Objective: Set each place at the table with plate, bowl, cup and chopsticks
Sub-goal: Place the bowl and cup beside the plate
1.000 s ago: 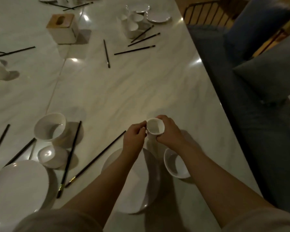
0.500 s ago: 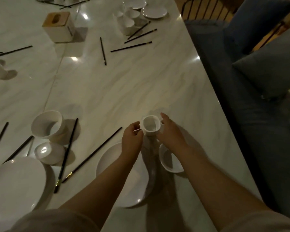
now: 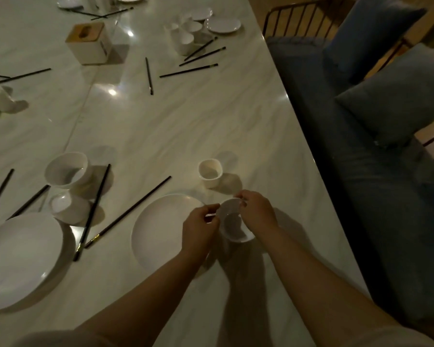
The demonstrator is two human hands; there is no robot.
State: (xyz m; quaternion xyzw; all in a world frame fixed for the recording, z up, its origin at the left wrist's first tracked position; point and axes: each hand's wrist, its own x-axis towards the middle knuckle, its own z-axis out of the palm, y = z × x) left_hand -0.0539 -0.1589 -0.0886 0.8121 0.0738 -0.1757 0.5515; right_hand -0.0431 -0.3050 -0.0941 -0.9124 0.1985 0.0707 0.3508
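A small white bowl sits just right of a white plate near the table's front. My left hand pinches the bowl's left rim and my right hand grips its far right rim. A white cup stands upright on the table beyond the bowl, apart from both hands. Two black chopsticks lie slanted to the left of the plate.
At the left are a large plate, a bowl and a small cup with more chopsticks. A tissue box and stacked dishes stand far back. The table edge meets a blue bench with cushions.
The cup that both hands held now stands on the table. Both hands have drawn back toward me and taken hold of the small bowl.
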